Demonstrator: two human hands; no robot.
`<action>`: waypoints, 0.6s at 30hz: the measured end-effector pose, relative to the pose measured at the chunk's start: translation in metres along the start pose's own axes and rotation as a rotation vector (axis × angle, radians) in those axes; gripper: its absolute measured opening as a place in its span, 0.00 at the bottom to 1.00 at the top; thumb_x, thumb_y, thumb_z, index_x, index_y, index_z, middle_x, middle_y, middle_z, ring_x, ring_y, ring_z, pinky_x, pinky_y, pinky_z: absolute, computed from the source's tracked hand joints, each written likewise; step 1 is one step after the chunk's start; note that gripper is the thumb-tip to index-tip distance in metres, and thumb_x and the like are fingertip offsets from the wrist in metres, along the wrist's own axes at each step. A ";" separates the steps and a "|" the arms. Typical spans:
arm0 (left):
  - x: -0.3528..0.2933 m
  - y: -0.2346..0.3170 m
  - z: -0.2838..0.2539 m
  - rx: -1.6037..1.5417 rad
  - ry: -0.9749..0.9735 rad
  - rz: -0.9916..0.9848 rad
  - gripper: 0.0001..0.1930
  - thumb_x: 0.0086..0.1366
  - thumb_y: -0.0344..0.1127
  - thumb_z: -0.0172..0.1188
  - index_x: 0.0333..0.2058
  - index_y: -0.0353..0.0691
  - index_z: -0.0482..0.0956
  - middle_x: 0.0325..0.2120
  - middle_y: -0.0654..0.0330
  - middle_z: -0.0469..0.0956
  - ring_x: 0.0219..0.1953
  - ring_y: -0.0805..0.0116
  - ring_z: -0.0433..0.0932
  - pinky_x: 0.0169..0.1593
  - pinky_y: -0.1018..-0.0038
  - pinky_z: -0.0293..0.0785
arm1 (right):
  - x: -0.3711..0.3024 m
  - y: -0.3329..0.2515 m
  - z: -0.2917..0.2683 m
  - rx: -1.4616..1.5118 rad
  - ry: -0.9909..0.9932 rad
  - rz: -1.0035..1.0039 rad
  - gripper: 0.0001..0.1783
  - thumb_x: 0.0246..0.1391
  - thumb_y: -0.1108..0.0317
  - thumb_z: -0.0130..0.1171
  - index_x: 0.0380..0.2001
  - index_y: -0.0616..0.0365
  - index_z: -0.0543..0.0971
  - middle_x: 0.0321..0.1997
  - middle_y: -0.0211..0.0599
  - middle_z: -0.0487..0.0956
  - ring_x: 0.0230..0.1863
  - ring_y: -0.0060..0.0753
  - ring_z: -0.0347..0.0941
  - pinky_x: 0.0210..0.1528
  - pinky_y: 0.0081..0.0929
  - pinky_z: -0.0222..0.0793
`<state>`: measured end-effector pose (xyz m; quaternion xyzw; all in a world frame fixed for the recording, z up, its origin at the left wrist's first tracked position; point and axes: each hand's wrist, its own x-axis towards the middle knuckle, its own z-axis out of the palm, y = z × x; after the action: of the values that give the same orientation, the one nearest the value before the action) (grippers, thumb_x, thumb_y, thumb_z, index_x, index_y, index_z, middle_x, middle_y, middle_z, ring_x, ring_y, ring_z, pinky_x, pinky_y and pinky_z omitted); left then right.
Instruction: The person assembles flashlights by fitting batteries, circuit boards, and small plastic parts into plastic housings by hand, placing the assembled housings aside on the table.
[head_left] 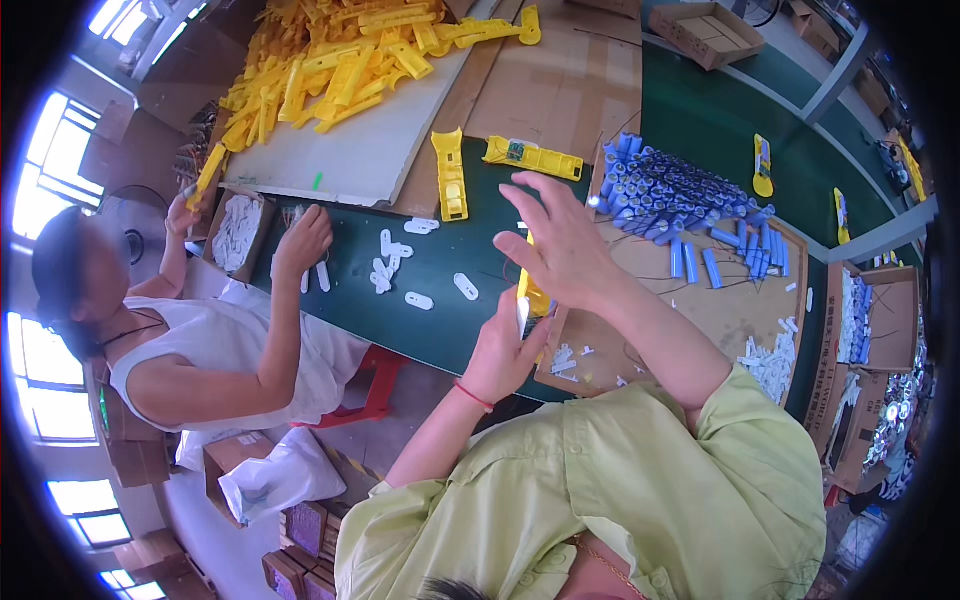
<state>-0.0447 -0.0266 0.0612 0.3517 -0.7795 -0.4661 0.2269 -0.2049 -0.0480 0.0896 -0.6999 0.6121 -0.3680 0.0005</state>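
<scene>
My left hand (503,352) is closed round a yellow plastic casing (537,292), held upright over the near edge of the green table. A white part shows by its fingers; its kind I cannot make out. Just above, my right hand (562,240) has its fingers spread, and it hides part of the casing. Beyond my hands lie an open yellow casing half (451,178) and another yellow casing (533,158) with a green circuit board in it. Several small white oval plates (466,287) lie to the left of my hands.
Blue cylindrical cells with wires (660,190) are heaped on a cardboard sheet (650,290) at right, with small white parts (768,365). A large pile of yellow casings (340,60) lies far left. At left a co-worker (230,350) sits beside a box of white parts (238,235).
</scene>
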 end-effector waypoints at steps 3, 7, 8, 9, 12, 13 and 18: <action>-0.005 0.001 -0.006 -0.051 -0.073 -0.076 0.24 0.58 0.34 0.59 0.50 0.33 0.60 0.32 0.43 0.75 0.36 0.44 0.76 0.37 0.64 0.71 | 0.001 0.013 -0.010 0.269 -0.255 0.129 0.32 0.59 0.45 0.40 0.51 0.64 0.66 0.40 0.45 0.76 0.43 0.46 0.72 0.48 0.31 0.65; -0.001 -0.004 -0.024 0.034 -0.124 -0.002 0.22 0.52 0.37 0.66 0.43 0.34 0.70 0.30 0.49 0.77 0.32 0.57 0.77 0.37 0.69 0.72 | -0.007 0.025 -0.007 0.778 -0.476 0.563 0.45 0.55 0.31 0.29 0.25 0.66 0.78 0.21 0.39 0.79 0.27 0.32 0.76 0.35 0.22 0.69; 0.000 -0.004 -0.027 0.088 -0.166 -0.007 0.23 0.50 0.38 0.68 0.42 0.33 0.72 0.29 0.53 0.78 0.31 0.66 0.78 0.38 0.72 0.72 | -0.010 0.024 -0.005 0.803 -0.509 0.594 0.48 0.53 0.28 0.27 0.18 0.64 0.78 0.20 0.39 0.78 0.27 0.28 0.76 0.33 0.21 0.68; 0.003 -0.003 -0.031 0.132 -0.201 -0.087 0.23 0.48 0.37 0.70 0.41 0.34 0.74 0.28 0.56 0.78 0.31 0.70 0.77 0.37 0.72 0.72 | -0.014 0.023 -0.006 0.804 -0.509 0.600 0.48 0.53 0.28 0.27 0.18 0.64 0.78 0.20 0.39 0.78 0.27 0.28 0.76 0.33 0.21 0.68; 0.001 -0.022 -0.033 0.054 -0.287 -0.038 0.28 0.46 0.37 0.72 0.46 0.36 0.72 0.33 0.58 0.77 0.33 0.73 0.76 0.35 0.75 0.72 | -0.009 0.016 -0.008 0.744 -0.485 0.516 0.47 0.54 0.29 0.28 0.16 0.63 0.77 0.17 0.35 0.76 0.23 0.25 0.73 0.30 0.19 0.66; 0.003 -0.021 -0.032 0.053 -0.294 -0.037 0.28 0.46 0.37 0.72 0.46 0.36 0.72 0.33 0.58 0.77 0.33 0.73 0.76 0.35 0.75 0.72 | -0.005 0.018 -0.009 0.750 -0.471 0.515 0.46 0.54 0.29 0.28 0.18 0.62 0.78 0.15 0.34 0.74 0.22 0.24 0.72 0.30 0.19 0.65; 0.016 -0.012 -0.018 -0.638 -0.159 -0.069 0.50 0.42 0.33 0.74 0.61 0.37 0.51 0.47 0.62 0.66 0.42 0.75 0.67 0.44 0.77 0.70 | -0.006 0.029 0.000 0.837 0.172 0.600 0.36 0.57 0.37 0.35 0.27 0.60 0.77 0.21 0.30 0.75 0.26 0.22 0.72 0.31 0.18 0.66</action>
<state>-0.0391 -0.0528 0.0596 0.2514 -0.5969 -0.7202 0.2485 -0.2297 -0.0503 0.0733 -0.4008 0.5839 -0.6212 0.3353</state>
